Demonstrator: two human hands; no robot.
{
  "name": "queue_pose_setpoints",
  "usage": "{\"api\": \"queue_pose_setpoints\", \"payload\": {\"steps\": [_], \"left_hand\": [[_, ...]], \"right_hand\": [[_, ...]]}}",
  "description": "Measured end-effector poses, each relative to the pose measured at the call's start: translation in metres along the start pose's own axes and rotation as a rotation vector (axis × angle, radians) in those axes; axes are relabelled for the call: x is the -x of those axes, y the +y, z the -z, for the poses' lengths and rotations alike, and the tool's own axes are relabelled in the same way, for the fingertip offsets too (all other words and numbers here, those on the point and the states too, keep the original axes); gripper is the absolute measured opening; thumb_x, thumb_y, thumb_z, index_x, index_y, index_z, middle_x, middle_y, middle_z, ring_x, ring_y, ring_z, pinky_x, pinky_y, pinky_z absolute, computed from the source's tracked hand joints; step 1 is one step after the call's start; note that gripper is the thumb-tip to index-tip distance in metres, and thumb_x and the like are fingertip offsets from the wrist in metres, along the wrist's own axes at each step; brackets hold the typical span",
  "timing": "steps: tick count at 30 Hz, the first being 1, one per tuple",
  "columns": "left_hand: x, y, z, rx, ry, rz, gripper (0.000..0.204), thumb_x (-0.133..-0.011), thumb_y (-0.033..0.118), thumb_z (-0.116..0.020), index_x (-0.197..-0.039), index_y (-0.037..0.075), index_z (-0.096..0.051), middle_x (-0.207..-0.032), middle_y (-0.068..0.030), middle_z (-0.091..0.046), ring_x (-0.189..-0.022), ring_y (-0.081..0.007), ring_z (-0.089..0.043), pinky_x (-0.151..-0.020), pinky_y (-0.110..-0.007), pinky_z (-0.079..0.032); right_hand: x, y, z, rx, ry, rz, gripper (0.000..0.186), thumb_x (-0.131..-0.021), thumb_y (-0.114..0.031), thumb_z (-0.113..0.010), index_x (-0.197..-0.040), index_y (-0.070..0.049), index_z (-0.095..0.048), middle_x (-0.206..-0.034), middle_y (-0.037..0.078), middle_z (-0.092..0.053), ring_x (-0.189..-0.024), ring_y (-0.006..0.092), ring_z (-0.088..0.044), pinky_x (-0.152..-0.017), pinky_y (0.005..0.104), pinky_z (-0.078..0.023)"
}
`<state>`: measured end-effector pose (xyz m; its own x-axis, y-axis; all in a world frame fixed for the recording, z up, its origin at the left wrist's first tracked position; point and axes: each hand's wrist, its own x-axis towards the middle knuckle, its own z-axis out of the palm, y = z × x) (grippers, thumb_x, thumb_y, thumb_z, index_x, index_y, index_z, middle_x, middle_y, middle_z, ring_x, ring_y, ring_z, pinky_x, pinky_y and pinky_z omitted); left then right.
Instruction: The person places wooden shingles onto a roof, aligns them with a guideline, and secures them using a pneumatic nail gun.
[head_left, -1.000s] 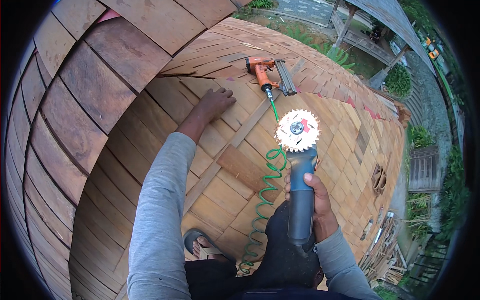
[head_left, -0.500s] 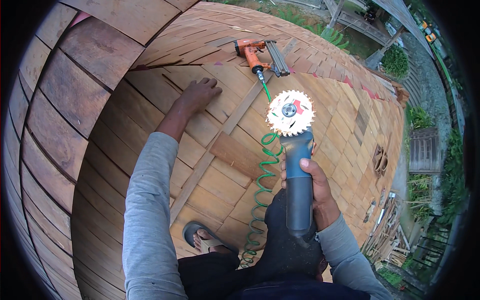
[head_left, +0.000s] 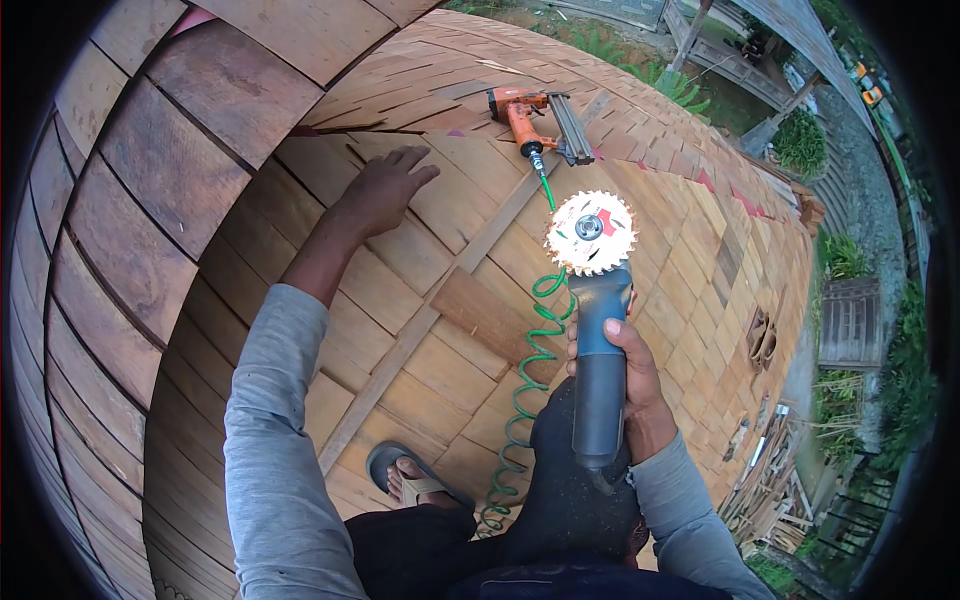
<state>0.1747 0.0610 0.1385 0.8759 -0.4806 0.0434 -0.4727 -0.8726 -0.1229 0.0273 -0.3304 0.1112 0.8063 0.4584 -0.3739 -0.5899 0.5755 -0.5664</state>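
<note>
My right hand (head_left: 635, 375) is wrapped round the dark blue body of an angle grinder (head_left: 600, 350), thumb on its near side. A toothed circular saw blade (head_left: 612, 225), pale and bright with a red mark, is fitted at its far end. My left hand (head_left: 383, 190) holds nothing; its fingers are apart, over the wooden shingles (head_left: 385, 265) of the roof. Whether it touches them I cannot tell. Beyond the blade, an orange nail gun (head_left: 525, 120) lies on the shingles, joined to a coiled green air hose (head_left: 530, 405).
A wooden batten (head_left: 400, 355) runs slantwise across the shingles, with a loose brown shingle (head_left: 485, 315) beside it. A shingled surface (head_left: 130, 200) rises at left. My sandalled foot (head_left: 415, 480) stands near the hose. Brown sandals (head_left: 762, 335) and scrap wood (head_left: 775, 490) lie right.
My left hand has shifted slightly left and its fingers have spread. The view has turned a little, so the nail gun and blade appear farther right. The right hand keeps its grip.
</note>
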Motion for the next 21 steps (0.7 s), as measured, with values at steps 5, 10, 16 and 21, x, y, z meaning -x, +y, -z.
{"api": "queue_pose_setpoints", "payload": {"steps": [5, 10, 16, 21], "left_hand": [[0.077, 0.063, 0.068, 0.236, -0.298, -0.007, 0.052, -0.082, -0.005, -0.059, -0.133, 0.002, -0.062, -0.139, -0.0205, -0.059, -0.132, -0.0398, -0.055, -0.111, -0.048, -0.045], [0.2, 0.107, 0.098, 0.924, -0.373, 0.178, 0.068, -0.087, 0.026, -0.077, -0.145, 0.001, -0.054, -0.144, -0.0216, -0.058, -0.135, -0.0376, -0.055, -0.113, -0.049, -0.044], [0.365, 0.102, 0.098, 1.666, 1.173, 0.355, 0.12, -0.077, 0.082, -0.07, -0.156, -0.002, -0.039, -0.152, -0.0304, -0.048, -0.146, -0.0443, -0.042, -0.122, -0.058, -0.032], [0.375, 0.067, 0.142, 1.732, 1.334, 0.043, 0.106, -0.088, 0.079, -0.057, -0.156, 0.0, -0.039, -0.144, -0.0306, -0.056, -0.137, -0.0461, -0.051, -0.119, -0.059, -0.034]], "right_hand": [[-0.007, -0.003, 0.005, 0.021, 0.009, 0.007, 0.049, -0.094, -0.035, -0.07, -0.123, 0.003, -0.06, -0.103, 0.015, -0.069, -0.086, 0.0195, -0.073, -0.074, 0.0326, -0.064], [-0.015, 0.0, -0.001, 0.057, -0.01, -0.017, 0.058, -0.094, -0.038, -0.069, -0.129, 0.005, -0.054, -0.107, 0.014, -0.065, -0.089, 0.0196, -0.07, -0.074, 0.0335, -0.062], [-0.033, 0.023, -0.014, 0.135, -0.081, -0.071, 0.057, -0.096, -0.036, -0.068, -0.132, 0.004, -0.052, -0.107, 0.014, -0.064, -0.089, 0.0189, -0.07, -0.073, 0.033, -0.063], [-0.035, 0.004, 0.017, 0.134, -0.097, -0.024, 0.059, -0.1, -0.035, -0.063, -0.138, 0.006, -0.045, -0.112, 0.014, -0.061, -0.094, 0.02, -0.068, -0.077, 0.0328, -0.062]]}}
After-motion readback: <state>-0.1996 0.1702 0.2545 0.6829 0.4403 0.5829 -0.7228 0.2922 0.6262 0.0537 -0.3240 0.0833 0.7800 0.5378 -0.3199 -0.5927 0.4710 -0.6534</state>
